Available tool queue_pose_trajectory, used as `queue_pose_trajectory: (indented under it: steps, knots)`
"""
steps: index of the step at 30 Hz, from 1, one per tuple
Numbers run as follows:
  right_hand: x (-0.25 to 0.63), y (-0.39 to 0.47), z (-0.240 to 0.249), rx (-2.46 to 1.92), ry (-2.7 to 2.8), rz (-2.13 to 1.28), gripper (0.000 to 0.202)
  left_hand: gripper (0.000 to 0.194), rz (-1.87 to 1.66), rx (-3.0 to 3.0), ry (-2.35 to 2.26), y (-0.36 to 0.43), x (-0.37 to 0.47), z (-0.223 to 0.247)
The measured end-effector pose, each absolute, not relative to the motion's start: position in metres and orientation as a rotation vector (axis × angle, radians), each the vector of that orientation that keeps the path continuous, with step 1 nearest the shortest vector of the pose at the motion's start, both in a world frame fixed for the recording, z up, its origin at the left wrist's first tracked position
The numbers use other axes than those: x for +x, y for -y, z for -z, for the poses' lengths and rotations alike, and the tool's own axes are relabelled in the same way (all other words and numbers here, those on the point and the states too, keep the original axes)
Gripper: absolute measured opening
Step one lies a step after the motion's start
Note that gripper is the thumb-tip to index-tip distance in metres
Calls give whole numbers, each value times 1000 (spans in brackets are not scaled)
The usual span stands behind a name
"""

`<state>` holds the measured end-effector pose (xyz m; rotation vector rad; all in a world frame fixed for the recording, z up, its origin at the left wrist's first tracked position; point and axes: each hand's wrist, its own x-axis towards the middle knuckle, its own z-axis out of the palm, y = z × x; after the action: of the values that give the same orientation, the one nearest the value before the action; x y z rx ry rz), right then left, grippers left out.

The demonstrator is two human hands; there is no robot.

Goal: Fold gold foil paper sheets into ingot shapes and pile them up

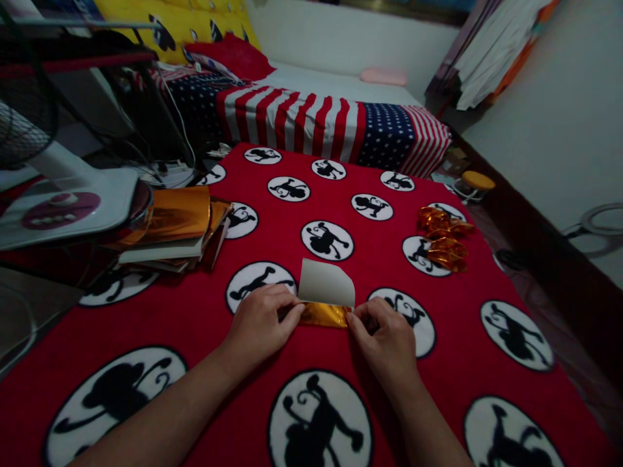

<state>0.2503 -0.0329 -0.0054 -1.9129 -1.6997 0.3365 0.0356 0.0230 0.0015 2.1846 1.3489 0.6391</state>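
Note:
A sheet of gold foil paper (327,284) lies in front of me, its pale backing facing up and one far corner rounded. Its near edge is folded over into a shiny gold strip (325,315). At the strip's left end, my left hand (265,318) is closed, thumb and fingers pinching the fold. My right hand (384,331) pinches the right end the same way. Both hands rest low over the red cloth (214,395), which is printed with black monkey figures in white circles.
A stack of gold paper sheets (178,217) sits at the left, beside a white fan base (73,201). Folded gold foil pieces (445,240) lie at the right. Beyond the cloth is a bed with a striped and starred cover (292,120). A yellow stool (478,180) stands far right.

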Motion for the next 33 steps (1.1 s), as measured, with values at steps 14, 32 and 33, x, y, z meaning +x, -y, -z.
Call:
queue_pose_trajectory:
  steps: [14,32,33]
  knots:
    - [250,33,4,-1921,1726,-314,17,18,-647,2242,-1428,-24,37,2]
    - [245,28,3,-1994,1699,-258,17,17,-570,2347,-1543,-21,44,0]
    - [245,28,3,-2000,1698,-257,17,17,-565,2352,-1548,-21,45,0]
